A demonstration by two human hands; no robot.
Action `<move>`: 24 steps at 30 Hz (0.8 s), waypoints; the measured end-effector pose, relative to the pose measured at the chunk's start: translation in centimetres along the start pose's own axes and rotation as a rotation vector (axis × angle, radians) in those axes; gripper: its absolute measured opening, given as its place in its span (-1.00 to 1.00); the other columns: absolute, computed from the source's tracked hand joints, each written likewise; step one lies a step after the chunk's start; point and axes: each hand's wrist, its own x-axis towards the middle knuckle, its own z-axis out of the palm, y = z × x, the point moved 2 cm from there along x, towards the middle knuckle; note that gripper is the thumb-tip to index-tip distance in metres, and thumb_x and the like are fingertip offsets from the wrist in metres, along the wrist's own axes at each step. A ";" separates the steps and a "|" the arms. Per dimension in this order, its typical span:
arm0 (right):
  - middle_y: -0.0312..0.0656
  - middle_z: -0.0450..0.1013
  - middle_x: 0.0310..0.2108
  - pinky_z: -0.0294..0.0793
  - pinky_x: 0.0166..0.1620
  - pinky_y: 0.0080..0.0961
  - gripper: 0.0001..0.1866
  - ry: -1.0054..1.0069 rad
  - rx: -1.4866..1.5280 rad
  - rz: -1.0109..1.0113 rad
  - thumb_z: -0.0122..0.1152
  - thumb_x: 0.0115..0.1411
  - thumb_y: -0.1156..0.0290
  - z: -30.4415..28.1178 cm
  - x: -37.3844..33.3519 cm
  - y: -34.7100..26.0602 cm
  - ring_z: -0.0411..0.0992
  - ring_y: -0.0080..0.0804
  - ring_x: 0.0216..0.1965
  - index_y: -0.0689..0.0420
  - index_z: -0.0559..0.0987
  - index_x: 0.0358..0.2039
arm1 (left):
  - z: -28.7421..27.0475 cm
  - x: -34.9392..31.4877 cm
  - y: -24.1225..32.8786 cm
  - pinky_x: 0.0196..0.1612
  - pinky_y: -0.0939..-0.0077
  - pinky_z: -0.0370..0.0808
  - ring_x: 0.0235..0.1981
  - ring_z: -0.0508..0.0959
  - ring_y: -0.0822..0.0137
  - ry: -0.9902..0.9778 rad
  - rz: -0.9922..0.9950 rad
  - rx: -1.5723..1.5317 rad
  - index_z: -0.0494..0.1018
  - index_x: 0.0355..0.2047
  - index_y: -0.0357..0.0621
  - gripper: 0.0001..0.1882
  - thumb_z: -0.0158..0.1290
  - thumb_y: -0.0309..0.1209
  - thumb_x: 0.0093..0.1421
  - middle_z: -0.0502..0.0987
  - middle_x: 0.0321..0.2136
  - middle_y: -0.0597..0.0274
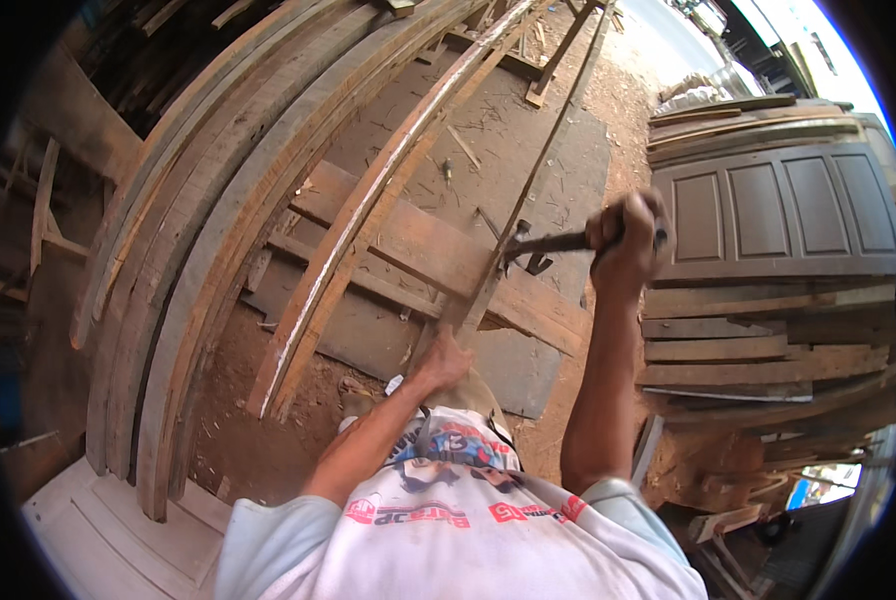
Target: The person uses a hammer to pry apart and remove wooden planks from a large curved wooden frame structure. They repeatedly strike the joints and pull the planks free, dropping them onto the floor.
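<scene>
My right hand [628,235] is closed round the handle of a hammer [558,243], held out to the right at about chest height in the picture. The dark hammer head sits at the edge of a long, narrow wooden plank [484,298], which runs away from me toward the top. A thin dark piece sticks up beside the head; I cannot make out whether it is a nail. Near my body, my left hand [448,362] grips the near end of that plank, its fingers slightly blurred.
Long timber beams [228,210] lie stacked on the left, with a white-edged board [343,225] beside them. A wide cross board [428,245] lies beneath the plank. Dark panelled door [778,215] and stacked planks [718,350] stand right. Nails litter the grey sheet [408,130].
</scene>
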 end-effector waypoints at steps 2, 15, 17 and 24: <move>-0.31 0.24 -0.72 0.18 -0.69 -0.54 -0.75 -0.022 -0.097 -0.127 0.10 0.29 0.32 -0.7 -0.3 0.0 0.20 -0.56 -0.76 0.14 0.43 -0.51 | 0.7 -0.3 -1.5 0.22 0.11 0.44 0.17 0.48 -0.32 -0.006 -0.007 0.014 0.19 0.25 -0.55 -0.21 0.16 -0.25 0.14 0.44 0.08 -0.58; -0.34 0.18 -0.65 0.26 -0.53 -0.44 -0.75 0.297 0.162 0.239 0.03 0.32 0.29 -12.3 9.8 2.5 0.16 -0.50 -0.68 0.10 0.37 -0.48 | -1.5 -3.0 4.2 0.18 0.06 0.44 0.16 0.48 -0.28 -0.176 -0.110 -0.040 0.26 0.23 -0.40 -0.19 0.20 -0.03 0.17 0.46 0.10 -0.42; -0.34 0.18 -0.65 0.27 -0.53 -0.41 -0.74 0.271 0.235 0.271 0.03 0.33 0.27 -12.6 8.4 1.9 0.17 -0.49 -0.68 0.10 0.37 -0.48 | -0.9 -3.2 3.1 0.16 0.05 0.44 0.11 0.51 -0.21 0.059 -0.001 0.068 0.28 0.23 -0.35 -0.24 0.23 -0.12 0.14 0.48 0.07 -0.36; -0.34 0.19 -0.66 0.31 -0.50 -0.40 -0.73 0.219 0.462 0.321 0.01 0.36 0.23 -17.1 5.6 2.5 0.20 -0.49 -0.68 0.11 0.40 -0.43 | 1.4 -2.1 11.6 0.25 0.00 0.35 0.17 0.43 -0.17 0.614 0.472 0.482 0.24 0.32 -0.27 -0.22 0.28 -0.29 0.15 0.42 0.12 -0.26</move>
